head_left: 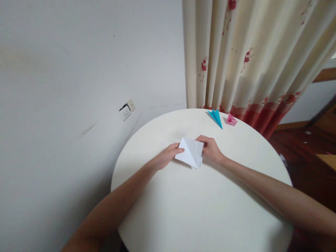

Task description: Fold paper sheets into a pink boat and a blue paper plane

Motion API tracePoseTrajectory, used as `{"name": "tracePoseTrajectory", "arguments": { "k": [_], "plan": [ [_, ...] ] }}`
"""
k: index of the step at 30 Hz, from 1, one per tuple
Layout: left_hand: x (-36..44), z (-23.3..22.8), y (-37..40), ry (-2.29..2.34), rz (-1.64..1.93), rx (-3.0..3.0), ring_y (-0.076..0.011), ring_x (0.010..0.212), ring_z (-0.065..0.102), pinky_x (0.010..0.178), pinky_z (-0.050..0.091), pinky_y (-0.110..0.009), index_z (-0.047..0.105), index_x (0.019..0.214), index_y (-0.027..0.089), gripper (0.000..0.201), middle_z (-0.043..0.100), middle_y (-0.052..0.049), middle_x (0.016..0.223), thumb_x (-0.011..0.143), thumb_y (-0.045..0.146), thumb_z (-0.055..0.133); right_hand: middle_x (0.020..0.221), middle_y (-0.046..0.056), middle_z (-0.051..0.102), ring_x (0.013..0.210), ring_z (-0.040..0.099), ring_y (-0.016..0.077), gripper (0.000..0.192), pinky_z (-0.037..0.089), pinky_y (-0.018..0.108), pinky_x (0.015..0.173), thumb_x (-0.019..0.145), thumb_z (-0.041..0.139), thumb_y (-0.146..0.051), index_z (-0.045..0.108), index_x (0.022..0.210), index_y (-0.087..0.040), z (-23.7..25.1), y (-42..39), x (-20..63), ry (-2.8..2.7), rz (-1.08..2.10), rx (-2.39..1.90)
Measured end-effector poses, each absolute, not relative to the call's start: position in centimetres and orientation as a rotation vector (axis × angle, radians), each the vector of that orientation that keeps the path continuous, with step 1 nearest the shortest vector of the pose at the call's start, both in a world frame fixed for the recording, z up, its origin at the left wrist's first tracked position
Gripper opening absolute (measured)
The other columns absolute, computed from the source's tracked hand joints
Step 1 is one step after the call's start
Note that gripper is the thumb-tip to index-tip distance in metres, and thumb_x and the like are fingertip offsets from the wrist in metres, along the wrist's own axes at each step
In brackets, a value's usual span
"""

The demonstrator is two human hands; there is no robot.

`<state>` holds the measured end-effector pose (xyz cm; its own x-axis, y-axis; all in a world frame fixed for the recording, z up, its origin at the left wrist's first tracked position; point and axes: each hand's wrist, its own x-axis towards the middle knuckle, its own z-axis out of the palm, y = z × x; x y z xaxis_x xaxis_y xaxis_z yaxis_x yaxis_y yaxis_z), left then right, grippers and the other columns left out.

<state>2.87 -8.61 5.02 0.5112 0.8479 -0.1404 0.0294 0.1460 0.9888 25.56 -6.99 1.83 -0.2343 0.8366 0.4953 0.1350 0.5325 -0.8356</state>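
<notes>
A folded sheet of white paper (191,151), with creases running across its face, is held just above the round table. My left hand (170,154) pinches its left edge, the thumb on top and the fingers underneath. At the paper's right corner my right hand (210,147) is closed on the edge, with the fingertips partly hidden behind it. A small folded flap shows at the lower right of the paper.
The white round table (162,217) stands against a wall. Near its far edge lie a blue paper plane (216,118) and a pink folded paper piece (231,120). A flowered curtain (236,52) hangs behind, and a socket (125,112) is on the wall.
</notes>
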Motion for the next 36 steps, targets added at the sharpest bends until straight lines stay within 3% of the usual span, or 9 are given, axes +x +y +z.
{"name": "tracePoseTrajectory", "arguments": {
  "k": [6, 11, 18, 24, 31, 36],
  "plan": [
    [3.1, 4.6, -8.3, 0.940, 0.786, 1.339, -0.0199, 0.075, 0.064, 0.067, 0.044, -0.027, 0.071, 0.102, 0.010, 0.049, 0.072, -0.009, 0.090, 0.070, 0.045, 0.083, 0.091, 0.005, 0.072, 0.078, 0.061, 0.0176, 0.026, 0.044, 0.028, 0.068, 0.089, 0.054, -0.028, 0.077, 0.098, -0.019, 2.1, -7.3, 25.3, -1.677, 0.809, -0.906],
    [3.0, 4.3, -8.0, 0.951, 0.853, 1.293, -0.0188, 0.073, 0.063, 0.066, 0.044, -0.026, 0.070, 0.103, 0.010, 0.051, 0.071, -0.009, 0.088, 0.071, 0.047, 0.083, 0.093, 0.005, 0.074, 0.077, 0.061, 0.0176, 0.027, 0.045, 0.028, 0.067, 0.084, 0.060, -0.031, 0.076, 0.102, -0.018, 1.8, -7.1, 25.2, -1.669, 0.876, -0.940],
    [3.0, 4.5, -8.3, 0.875, 0.793, 1.194, -0.0167, 0.069, 0.062, 0.064, 0.042, -0.026, 0.071, 0.100, 0.009, 0.051, 0.072, -0.009, 0.084, 0.069, 0.047, 0.084, 0.077, 0.002, 0.072, 0.070, 0.062, 0.0182, 0.016, 0.048, 0.028, 0.064, 0.067, 0.069, -0.023, 0.073, 0.080, -0.016, 1.4, -6.8, 25.0, -1.569, 1.102, -0.872],
    [3.3, 4.1, -8.2, 0.942, 0.834, 1.137, -0.0164, 0.066, 0.060, 0.062, 0.039, -0.026, 0.070, 0.089, 0.010, 0.046, 0.070, -0.008, 0.079, 0.071, 0.051, 0.081, 0.068, 0.001, 0.068, 0.064, 0.059, 0.0170, 0.010, 0.046, 0.028, 0.061, 0.067, 0.071, -0.024, 0.069, 0.071, -0.016, 1.1, -7.0, 24.8, -1.572, 1.138, -0.878],
    [3.3, 4.0, -8.1, 0.960, 0.844, 1.214, -0.0166, 0.070, 0.062, 0.064, 0.041, -0.026, 0.070, 0.092, 0.010, 0.045, 0.070, -0.008, 0.083, 0.071, 0.048, 0.082, 0.070, 0.003, 0.069, 0.066, 0.062, 0.0189, 0.025, 0.048, 0.029, 0.060, 0.073, 0.069, -0.039, 0.072, 0.077, -0.015, 0.6, -6.4, 24.6, -1.434, 1.265, -0.957],
    [3.1, 3.5, -7.8, 1.031, 0.961, 1.344, -0.0173, 0.076, 0.064, 0.069, 0.045, -0.026, 0.063, 0.088, 0.013, 0.044, 0.070, -0.006, 0.088, 0.066, 0.043, 0.086, 0.072, 0.004, 0.066, 0.064, 0.062, 0.0183, 0.059, 0.050, 0.028, 0.054, 0.085, 0.053, -0.066, 0.066, 0.112, -0.016, 1.4, -6.5, 24.9, -1.223, 1.363, -0.988]
  ]
}}
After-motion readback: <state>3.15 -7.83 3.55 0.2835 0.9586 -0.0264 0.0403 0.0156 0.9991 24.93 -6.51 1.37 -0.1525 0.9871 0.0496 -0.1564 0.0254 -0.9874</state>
